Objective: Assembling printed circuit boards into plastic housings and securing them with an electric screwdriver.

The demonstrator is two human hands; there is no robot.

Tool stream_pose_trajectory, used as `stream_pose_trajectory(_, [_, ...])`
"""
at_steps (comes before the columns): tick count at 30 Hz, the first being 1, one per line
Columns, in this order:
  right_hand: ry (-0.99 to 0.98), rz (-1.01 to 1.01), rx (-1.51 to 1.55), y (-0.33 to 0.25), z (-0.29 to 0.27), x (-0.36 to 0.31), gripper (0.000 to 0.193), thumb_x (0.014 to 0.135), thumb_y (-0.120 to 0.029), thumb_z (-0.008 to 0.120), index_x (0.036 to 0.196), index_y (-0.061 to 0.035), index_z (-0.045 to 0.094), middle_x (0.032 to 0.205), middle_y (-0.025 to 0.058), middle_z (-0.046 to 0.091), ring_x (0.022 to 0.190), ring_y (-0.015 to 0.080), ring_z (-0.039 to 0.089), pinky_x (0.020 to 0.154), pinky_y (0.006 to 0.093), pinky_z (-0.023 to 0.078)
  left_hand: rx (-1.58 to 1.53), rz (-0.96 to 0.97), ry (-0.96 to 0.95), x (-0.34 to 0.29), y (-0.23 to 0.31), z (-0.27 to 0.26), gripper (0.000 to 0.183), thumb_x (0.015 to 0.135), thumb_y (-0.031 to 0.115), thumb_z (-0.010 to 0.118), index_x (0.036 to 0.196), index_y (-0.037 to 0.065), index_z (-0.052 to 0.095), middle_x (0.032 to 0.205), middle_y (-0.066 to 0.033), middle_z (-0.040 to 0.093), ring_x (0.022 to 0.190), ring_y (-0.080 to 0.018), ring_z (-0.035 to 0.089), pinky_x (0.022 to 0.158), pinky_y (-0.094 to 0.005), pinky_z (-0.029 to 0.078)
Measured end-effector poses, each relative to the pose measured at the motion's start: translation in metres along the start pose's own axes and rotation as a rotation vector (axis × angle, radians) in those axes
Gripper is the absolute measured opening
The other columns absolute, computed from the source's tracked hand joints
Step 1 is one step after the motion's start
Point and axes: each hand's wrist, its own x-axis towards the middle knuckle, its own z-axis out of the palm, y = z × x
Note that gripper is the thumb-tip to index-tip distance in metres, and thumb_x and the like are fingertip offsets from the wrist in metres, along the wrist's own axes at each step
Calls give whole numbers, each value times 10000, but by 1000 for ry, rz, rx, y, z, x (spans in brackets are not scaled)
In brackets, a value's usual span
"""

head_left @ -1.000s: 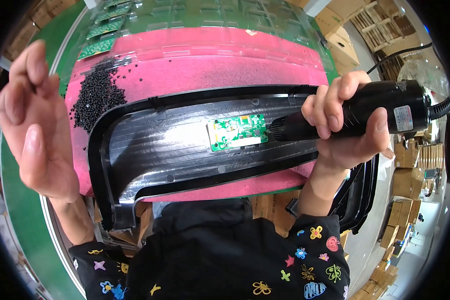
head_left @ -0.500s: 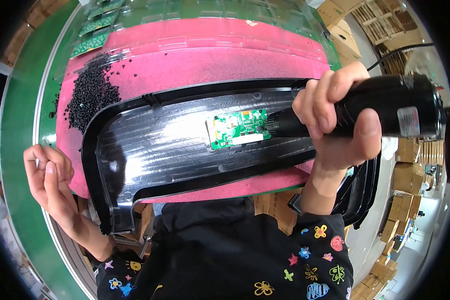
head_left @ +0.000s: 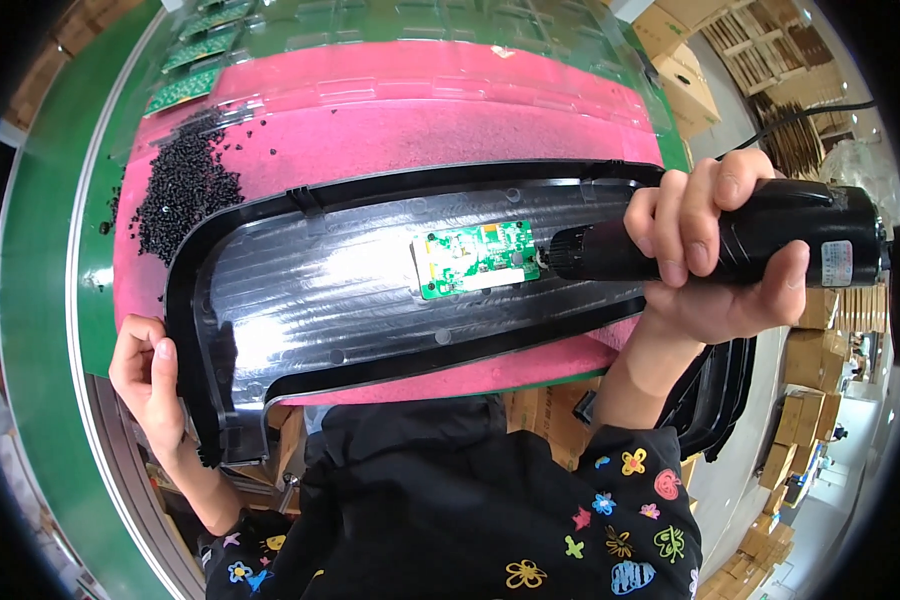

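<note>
My right hand is wrapped round a black electric screwdriver, held level with its tip pointing left. Its nose meets the right edge of a green circuit board; the bit's exact contact is hard to make out. That board lies inside a long black plastic cover, a curved shell with raised rims. Close against the cover's left rim, my left hand has its fingers curled and thumb up. Anything within those fingers is hidden.
A heap of small black screws lies on the pink mat, up left of the cover. Clear plastic trays stand behind, with green boards at the left. Another black shell sits lower right. A cable runs at upper right.
My left hand has moved right, from out over the green surface to the cover's left rim. My right hand and the screwdriver have shifted right and slightly down.
</note>
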Motion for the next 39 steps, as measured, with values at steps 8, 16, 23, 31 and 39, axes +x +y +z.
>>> stream_pose_trajectory(8, [59,69,-147,-2,8,-3,503,821,-488,600,947,-15,483,585,-2,467,450,85,410,446,243,333,-21,2,2,3,0,6,199,880,122,598,798,75,423,709,70,336,616,-23,268,555,-202,181])
stream_pose_trajectory(16, [18,117,-488,1,25,-10,567,750,-524,666,949,-36,456,579,-14,461,455,94,423,460,250,359,-31,-3,0,1,1,7,224,873,121,617,792,83,412,699,75,327,608,-18,267,553,-200,180])
stream_pose_trajectory(23, [-98,-67,6,-6,18,2,447,831,-454,625,980,-57,484,637,-37,507,481,56,469,493,225,355,62,105,-5,8,20,9,210,796,23,673,776,48,466,727,29,390,625,-38,320,561,-198,232])
stream_pose_trajectory(31, [-80,-11,353,-13,49,11,342,813,-324,656,949,-67,476,636,-32,525,515,72,525,599,248,449,144,726,-620,62,122,80,373,667,152,785,961,-23,637,893,-124,656,803,-287,608,702,-370,482])
stream_pose_trajectory(39, [-80,-105,339,-34,40,13,330,775,-288,675,920,-83,461,593,-45,521,491,56,514,559,215,428,1,877,-749,86,127,127,166,675,-6,732,826,-23,666,703,-107,640,645,-263,612,563,-338,494])
